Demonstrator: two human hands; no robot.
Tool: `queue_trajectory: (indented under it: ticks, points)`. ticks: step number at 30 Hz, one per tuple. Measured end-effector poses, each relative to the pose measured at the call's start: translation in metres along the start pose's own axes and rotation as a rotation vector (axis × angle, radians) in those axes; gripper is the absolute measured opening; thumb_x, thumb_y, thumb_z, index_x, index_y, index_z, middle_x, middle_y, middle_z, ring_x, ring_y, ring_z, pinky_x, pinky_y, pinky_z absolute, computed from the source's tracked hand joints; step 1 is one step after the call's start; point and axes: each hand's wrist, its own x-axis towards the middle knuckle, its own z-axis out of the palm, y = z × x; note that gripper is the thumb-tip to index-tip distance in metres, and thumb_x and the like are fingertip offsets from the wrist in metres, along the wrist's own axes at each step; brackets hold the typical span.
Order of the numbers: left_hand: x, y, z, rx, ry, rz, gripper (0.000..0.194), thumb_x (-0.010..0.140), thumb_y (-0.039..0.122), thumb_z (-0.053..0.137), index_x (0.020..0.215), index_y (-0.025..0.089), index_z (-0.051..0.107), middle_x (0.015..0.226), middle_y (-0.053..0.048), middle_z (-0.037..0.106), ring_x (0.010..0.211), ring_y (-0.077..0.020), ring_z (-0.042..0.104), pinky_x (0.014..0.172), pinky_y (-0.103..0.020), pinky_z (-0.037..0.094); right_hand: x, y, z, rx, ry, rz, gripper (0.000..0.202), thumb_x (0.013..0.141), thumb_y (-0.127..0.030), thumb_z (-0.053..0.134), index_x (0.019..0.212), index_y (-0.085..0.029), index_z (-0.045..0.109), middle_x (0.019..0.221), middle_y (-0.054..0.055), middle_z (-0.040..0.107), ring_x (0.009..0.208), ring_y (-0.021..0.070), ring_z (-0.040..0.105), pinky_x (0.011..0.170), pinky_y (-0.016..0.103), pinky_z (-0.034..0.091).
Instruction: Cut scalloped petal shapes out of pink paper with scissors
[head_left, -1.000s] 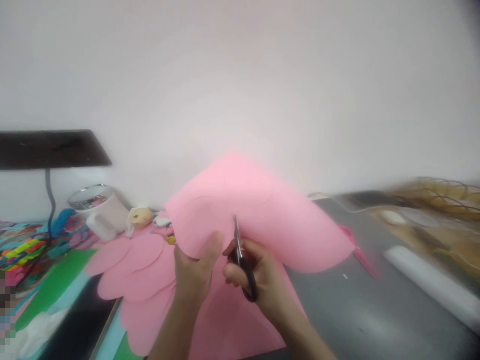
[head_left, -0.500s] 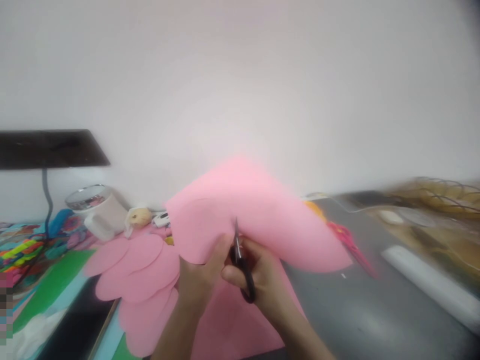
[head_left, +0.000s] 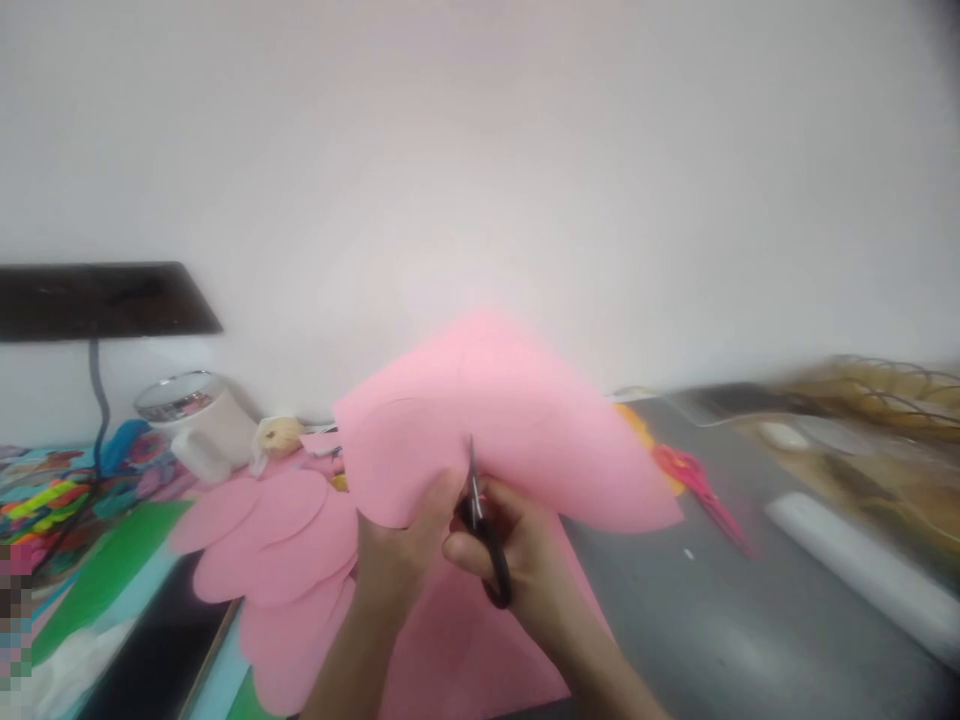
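My right hand (head_left: 506,545) is closed round the black handles of a pair of scissors (head_left: 475,505), whose blades point up and away from me into a pink paper sheet (head_left: 510,410). A faint curved outline shows on the sheet's left part. Gripping that sheet at its lower left edge is my left hand (head_left: 409,550), its thumb close beside the blades. Another pink sheet (head_left: 480,640) lies flat beneath both hands. To the left, several pink paper ovals (head_left: 292,545) overlap in a loose pile.
Pink-handled scissors (head_left: 694,480) lie on the grey table (head_left: 675,620) at right, near a white roll (head_left: 862,570). A white mug (head_left: 214,430) stands at back left beside bright craft pieces (head_left: 52,500). A dark panel (head_left: 105,300) rises behind them.
The raised sheet's right corner has shifted slightly left and up, uncovering more of the pink-handled scissors. Both hands stay nearly in place, with the same holds.
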Motion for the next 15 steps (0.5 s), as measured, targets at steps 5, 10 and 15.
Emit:
queue_trajectory:
  ticks: [5,10,15]
  points:
    - [-0.0020,0.0032,0.0019,0.010,0.010,-0.014,0.017,0.064,0.031,0.071,0.067,0.019,0.060,0.059,0.003,0.059,0.059,-0.0162,0.060,0.054,-0.028,0.049,-0.0010,0.0000,0.0001,-0.003,0.011,0.017,0.033,0.057,-0.034,0.082,0.067,-0.019,0.055,0.055,-0.006,0.048,0.052,0.0094,0.040,0.047,0.022,0.034]
    - [-0.0013,0.0042,0.0009,-0.034,-0.019,-0.029,0.015,0.065,0.030,0.070,0.067,0.019,0.060,0.060,0.002,0.060,0.060,-0.0158,0.060,0.055,-0.027,0.050,-0.0022,0.0002,0.0011,0.008,0.014,0.036,0.034,0.056,-0.035,0.083,0.067,-0.019,0.055,0.056,-0.005,0.050,0.052,0.0100,0.041,0.049,0.023,0.035]
    - [-0.0008,0.0029,0.0000,-0.017,-0.006,-0.041,0.016,0.064,0.030,0.070,0.063,0.018,0.060,0.059,0.000,0.061,0.058,-0.0156,0.058,0.055,-0.028,0.050,-0.0019,0.0009,0.0005,-0.018,0.011,0.035,0.034,0.057,-0.037,0.082,0.068,-0.019,0.055,0.055,-0.006,0.048,0.052,0.0100,0.039,0.048,0.023,0.033]
